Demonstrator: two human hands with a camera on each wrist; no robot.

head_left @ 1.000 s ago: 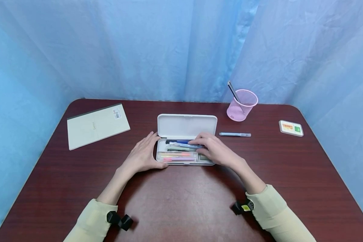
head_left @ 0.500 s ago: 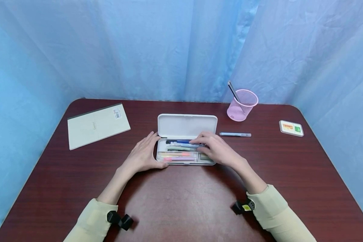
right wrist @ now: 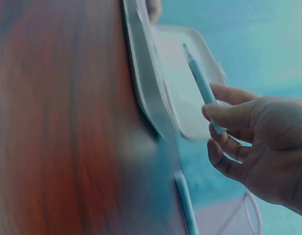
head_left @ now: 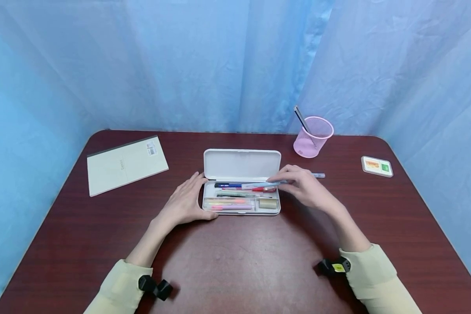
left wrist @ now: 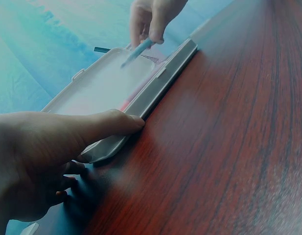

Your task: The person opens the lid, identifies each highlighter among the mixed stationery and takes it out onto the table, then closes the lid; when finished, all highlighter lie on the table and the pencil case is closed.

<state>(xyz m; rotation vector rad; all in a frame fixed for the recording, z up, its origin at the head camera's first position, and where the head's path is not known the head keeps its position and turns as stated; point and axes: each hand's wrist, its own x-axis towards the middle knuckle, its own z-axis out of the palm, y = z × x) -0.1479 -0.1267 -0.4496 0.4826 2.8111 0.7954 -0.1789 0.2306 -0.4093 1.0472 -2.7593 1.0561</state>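
Note:
A white pencil case (head_left: 242,162) lies with its lid raised, holding several pens and a beige block (head_left: 267,203) in its front right compartment. My left hand (head_left: 186,198) holds the case's left end, thumb (left wrist: 114,122) along the front edge and fingers at the side and back. Over the right end of the case, my right hand (head_left: 304,185) pinches a light blue pen (right wrist: 202,83) between thumb and fingers. In the head view this pen slants above a red pen (head_left: 264,189) and a dark blue one (head_left: 229,185).
Another pale blue pen (head_left: 319,175) lies on the table, partly hidden behind my right hand. Farther back stands a pink mesh cup (head_left: 313,137) with a dark pen. A notebook (head_left: 127,165) lies left, a small clear case (head_left: 377,166) far right.
My right hand has moved right and lifted a light blue pen from among the others, uncovering the red pen and beige block. My left hand stays on the case.

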